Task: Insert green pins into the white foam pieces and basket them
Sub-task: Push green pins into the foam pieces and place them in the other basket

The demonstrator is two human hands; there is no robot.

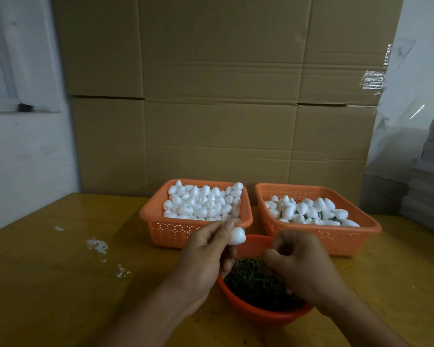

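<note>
A white foam piece (236,236) is pinched between the thumb and fingertips of the left hand (206,254), held in the air just above the far rim of a red bowl (251,314). The bowl sits at the near edge of the counter (60,284) and is heaped with green pins (253,279). The right hand (301,266) hovers over the pins with its fingers curled in tight; whether a pin is between them cannot be told. Behind the bowl stand two orange baskets side by side, just apart: the left basket (161,229) is piled high with foam pieces, the right basket (348,239) holds a lower layer. White crumbs (98,246) lie scattered on the counter toward its left edge. Large cardboard boxes (223,96) rise along the far edge, and a stack of grey boards (431,176) stands at the right.
</note>
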